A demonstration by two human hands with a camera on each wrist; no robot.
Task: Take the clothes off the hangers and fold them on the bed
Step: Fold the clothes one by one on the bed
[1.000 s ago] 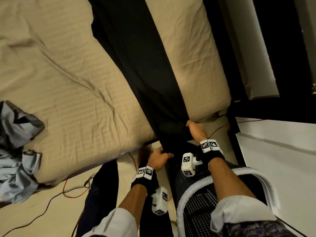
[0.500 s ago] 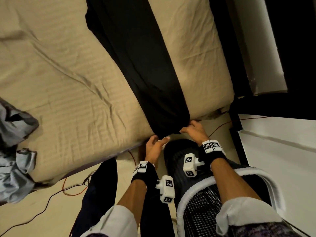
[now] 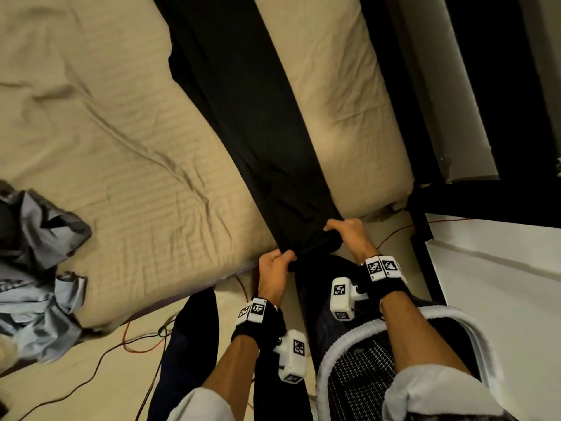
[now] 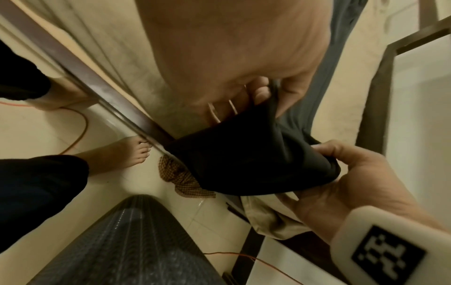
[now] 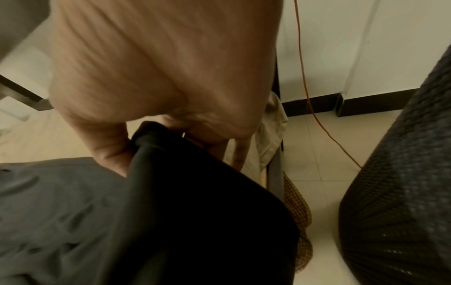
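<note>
Two hands grip the near end of one long black garment (image 3: 252,123) at the bed's near edge. Nearest of all, a dark woven laundry basket with a white padded rim (image 3: 358,338) stands on the pale tiled floor (image 4: 73,189), under the person's right forearm. Bare feet stand on the tiles close to the bed frame, and a thin orange cable (image 3: 425,223) trails across the floor. A scrap of brown checked cloth (image 4: 182,178) lies on the tiles below the hanging black hem.

Just beyond, the left hand (image 3: 274,273) has its fingers curled round the left corner of the black cloth, thumb pressed on top. The right hand (image 3: 349,235) is clamped on the right corner, the fabric bunched into a roll in its grasp. Both hands sit just off the bed's near edge, near its right corner, the cloth sagging between them.

From there the black garment runs away across the beige striped bed sheet (image 3: 127,132), laid in a long flat strip toward the bed's far edge. At the bed's left edge lies a crumpled heap of pale blue and grey clothing (image 3: 36,268), well apart from the black piece.
</note>
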